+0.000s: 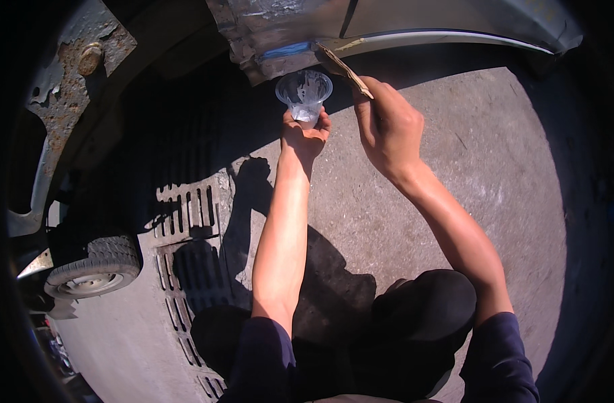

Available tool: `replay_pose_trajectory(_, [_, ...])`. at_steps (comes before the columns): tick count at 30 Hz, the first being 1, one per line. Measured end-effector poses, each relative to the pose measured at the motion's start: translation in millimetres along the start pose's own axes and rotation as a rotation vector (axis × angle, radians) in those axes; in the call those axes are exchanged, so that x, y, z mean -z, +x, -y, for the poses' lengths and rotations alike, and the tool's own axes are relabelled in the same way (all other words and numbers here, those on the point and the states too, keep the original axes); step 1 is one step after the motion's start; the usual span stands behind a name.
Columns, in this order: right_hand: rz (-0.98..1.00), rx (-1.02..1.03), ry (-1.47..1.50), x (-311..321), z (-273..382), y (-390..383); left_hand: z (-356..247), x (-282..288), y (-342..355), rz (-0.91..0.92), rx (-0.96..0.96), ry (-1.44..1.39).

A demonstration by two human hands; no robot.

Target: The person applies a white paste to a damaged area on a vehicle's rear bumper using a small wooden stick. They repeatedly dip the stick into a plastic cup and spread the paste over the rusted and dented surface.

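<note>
My left hand (305,133) is wrapped round the base of a clear plastic cup (303,88), with whitish stuff smeared inside and pooled at the bottom. Between the thumb and fingers of my right hand (392,126) is a tan strip with ragged edges (351,72); whether it is cardboard or thin wood I cannot tell. The strip's far end is at the lower edge of a vehicle body panel (394,30), up and right of the cup. Beside that end, a blue patch (285,50) shows on the panel's silvery, crumpled-looking covering (243,30).
A slotted metal drain grate (193,208) runs along the concrete floor (441,168) to my left. Farther left, a wheel with a tyre (95,269) lies below a rusty metal part (68,87). My dark-clothed knee (424,305) is bent beneath my right forearm.
</note>
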State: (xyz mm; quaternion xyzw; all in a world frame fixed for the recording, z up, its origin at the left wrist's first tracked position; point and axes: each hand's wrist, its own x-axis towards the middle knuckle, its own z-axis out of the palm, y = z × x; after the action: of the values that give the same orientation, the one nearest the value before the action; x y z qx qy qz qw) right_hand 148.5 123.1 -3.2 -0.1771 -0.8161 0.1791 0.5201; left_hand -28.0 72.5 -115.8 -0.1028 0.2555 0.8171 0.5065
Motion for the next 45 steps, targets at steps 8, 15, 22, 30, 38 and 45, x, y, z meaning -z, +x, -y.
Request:
replay_pose_trajectory(8, [-0.054, -0.346, 0.117, 16.6, -10.5, 8.4, 4.8, -7.9, 5.0, -0.056, 0.029, -0.019])
replay_pose_trajectory(15, [-0.098, -0.273, 0.037, 10.8, -3.7, 11.7, 11.4, -4.4, 6.9, -0.029, -0.002, 0.013])
replay_pose_trajectory(22, [-0.156, -0.168, 0.138, -14.1, 15.0, 12.2, 16.3, -0.2, -7.9, 0.301, -0.26, 0.367])
replay_pose_trajectory(30, [-0.108, -0.06, 0.063, -4.1, 2.5, 13.0, 8.4, -0.3, 0.3, 0.1, -0.039, 0.028])
replay_pose_trajectory(38, [-0.012, -0.052, -0.058, 24.1, -31.1, 5.9, 10.7, -3.6, 1.0, -0.074, 0.06, -0.031])
replay_pose_trajectory(45, [0.242, 0.136, -0.1, 34.9, -35.3, 12.9, 23.6, 3.5, 4.4, -0.051, -0.026, 0.057])
